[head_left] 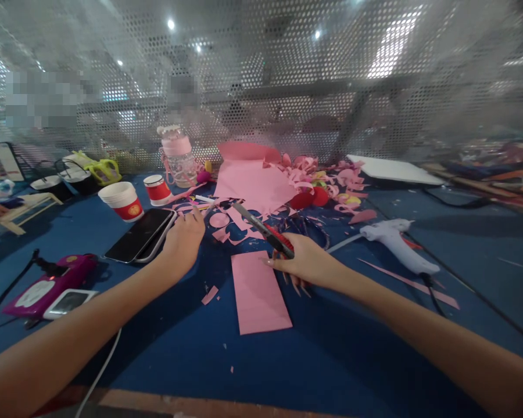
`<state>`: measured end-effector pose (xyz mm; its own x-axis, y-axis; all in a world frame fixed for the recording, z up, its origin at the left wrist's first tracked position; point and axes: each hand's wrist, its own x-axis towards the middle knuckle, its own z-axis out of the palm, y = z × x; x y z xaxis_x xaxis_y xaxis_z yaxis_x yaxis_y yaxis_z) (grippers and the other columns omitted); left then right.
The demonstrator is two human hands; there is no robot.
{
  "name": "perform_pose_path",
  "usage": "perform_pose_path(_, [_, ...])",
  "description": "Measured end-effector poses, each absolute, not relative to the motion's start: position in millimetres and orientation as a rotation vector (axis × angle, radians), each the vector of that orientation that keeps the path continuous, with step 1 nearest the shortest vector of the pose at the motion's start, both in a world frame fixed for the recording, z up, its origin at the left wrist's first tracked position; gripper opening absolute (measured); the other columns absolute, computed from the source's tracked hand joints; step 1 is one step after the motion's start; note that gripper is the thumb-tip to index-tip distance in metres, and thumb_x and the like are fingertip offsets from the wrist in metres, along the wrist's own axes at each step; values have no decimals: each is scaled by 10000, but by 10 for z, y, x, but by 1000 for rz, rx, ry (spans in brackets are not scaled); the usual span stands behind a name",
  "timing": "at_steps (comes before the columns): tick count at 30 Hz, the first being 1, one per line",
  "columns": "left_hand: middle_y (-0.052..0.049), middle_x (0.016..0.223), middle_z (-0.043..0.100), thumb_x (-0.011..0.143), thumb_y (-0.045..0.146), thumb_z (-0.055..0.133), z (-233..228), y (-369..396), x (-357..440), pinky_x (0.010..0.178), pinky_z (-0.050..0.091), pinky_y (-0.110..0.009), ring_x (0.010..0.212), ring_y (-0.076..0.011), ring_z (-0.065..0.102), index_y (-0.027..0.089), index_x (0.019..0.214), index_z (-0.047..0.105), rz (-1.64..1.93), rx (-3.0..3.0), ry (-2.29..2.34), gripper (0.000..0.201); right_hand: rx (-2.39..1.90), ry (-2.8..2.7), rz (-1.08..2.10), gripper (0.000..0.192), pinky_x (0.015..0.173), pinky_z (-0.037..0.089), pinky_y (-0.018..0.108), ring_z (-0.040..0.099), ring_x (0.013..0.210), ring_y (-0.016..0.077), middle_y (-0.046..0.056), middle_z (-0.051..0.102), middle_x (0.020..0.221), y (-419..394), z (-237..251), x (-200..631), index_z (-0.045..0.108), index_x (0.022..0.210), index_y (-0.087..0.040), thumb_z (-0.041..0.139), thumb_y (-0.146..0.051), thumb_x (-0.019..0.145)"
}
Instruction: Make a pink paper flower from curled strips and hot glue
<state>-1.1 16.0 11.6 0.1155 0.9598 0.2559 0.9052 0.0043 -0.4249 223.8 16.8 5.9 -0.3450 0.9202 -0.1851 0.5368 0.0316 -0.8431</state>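
Her right hand (305,261) grips a box cutter (264,230), blade angled away, beside the pink paper strip (259,291) flat on the desk (366,348); left hand (183,241) rests unclenched by the phone (140,234).

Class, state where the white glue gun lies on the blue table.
The glue gun lies right of centre on the table, just beyond the right hand.

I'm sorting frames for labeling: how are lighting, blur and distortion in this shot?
Head view: ceiling lamps glare through the perforated screen; wide-angle stretch bends the forearms at the edges; far clutter is soft, with two pixelated patches upper left; right hand with its cutter and the pink sheet are fairly sharp; left hand casts a soft shadow.
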Motion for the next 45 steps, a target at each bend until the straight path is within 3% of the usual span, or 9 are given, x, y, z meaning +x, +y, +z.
perform_pose_path(4, [-184, 962, 630, 794, 13, 280, 279, 118, -28, 613, 523, -360, 765, -273, 653, 67, 1148, 514, 29, -1829, -1912, 428, -1440, -1767, 1151, 274, 272, 420, 197, 515, 298, 115, -57, 531, 434, 222, 16, 2260, 395, 748, -203, 642, -308, 695])
perform_pose_path(9, [-179, 1276, 487, 785, 12, 326, 364, 150, -153, 715, 522, -418, 955, -302, 612, 171, 1253, 466, -219, -1909, -1822, 513, -1278, -1714, 1335, 371, 335, 475, 206, 577, 372, 121, -33, 599, 568, 255, 4, 2268, 415, 836, -186, 703, -313, 639])
perform_pose_path(16, [-140, 1285, 507, 759, -20, 323, 435, 52, -112, 779, 515, -440, 1031, -288, 582, 164, 1270, 451, -375, -2010, -1716, 558, -1191, -1670, 1507, 543, 388, 519, 219, 615, 448, 117, 27, 644, 841, 234, 10, 2260, 377, 932, -191, 749, -157, 538])
perform_pose_path(21, [-91, 1233, 565, 786, -6, 336, 235, -248, 24, 862, 503, -347, 1071, -199, 569, 163, 1281, 424, -665, -2065, -1252, 530, -1207, -1545, 1582, 571, 529, 571, 280, 642, 538, 140, -29, 626, 729, 236, -22, 2229, 384, 895, -200, 766, -126, 476])
perform_pose_path(25, [-95, 1158, 619, 800, 45, 419, -94, -416, 127, 930, 463, -289, 1120, -177, 534, 100, 1255, 443, -733, -2294, -706, 459, -1179, -1624, 1526, 425, 443, 518, 247, 590, 485, 132, -50, 574, 558, 268, -87, 2247, 475, 723, -179, 782, -154, 431])
perform_pose_path(29, [-82, 1149, 625, 834, 69, 385, -244, -478, 179, 892, 495, -292, 1065, -176, 574, 102, 1189, 512, -578, -2417, -740, 378, -1234, -1770, 1476, 256, 375, 429, 192, 519, 431, 94, -40, 541, 475, 296, -113, 2284, 526, 588, -147, 757, -185, 483])
perform_pose_path(35, [-86, 1271, 532, 818, 20, 337, -308, -507, 87, 980, 432, -338, 1212, -194, 443, 121, 1287, 414, -593, -2491, -825, 487, -1227, -1638, 1448, 346, 437, 479, 203, 582, 473, 107, -41, 581, 533, 338, 14, 2330, 470, 669, -172, 757, -310, 534])
perform_pose_path(38, [-86, 1316, 484, 804, 8, 325, -316, -505, 98, 1003, 405, -371, 1247, -194, 395, 141, 1326, 358, -547, -2607, -853, 539, -1240, -1605, 1347, 320, 351, 442, 194, 555, 371, 111, -48, 539, 440, 386, 71, 2371, 444, 678, -183, 678, -400, 652])
perform_pose_path(45, [-123, 1393, 368, 839, 375, 413, -227, -532, 176, 1011, 342, -496, 1289, -282, 318, 116, 1335, 342, -352, -2863, -986, 565, -1239, -1529, 1109, 299, 234, 319, 169, 413, 233, 66, -92, 464, 391, 445, -1, 2399, 407, 721, -200, 602, -426, 739])
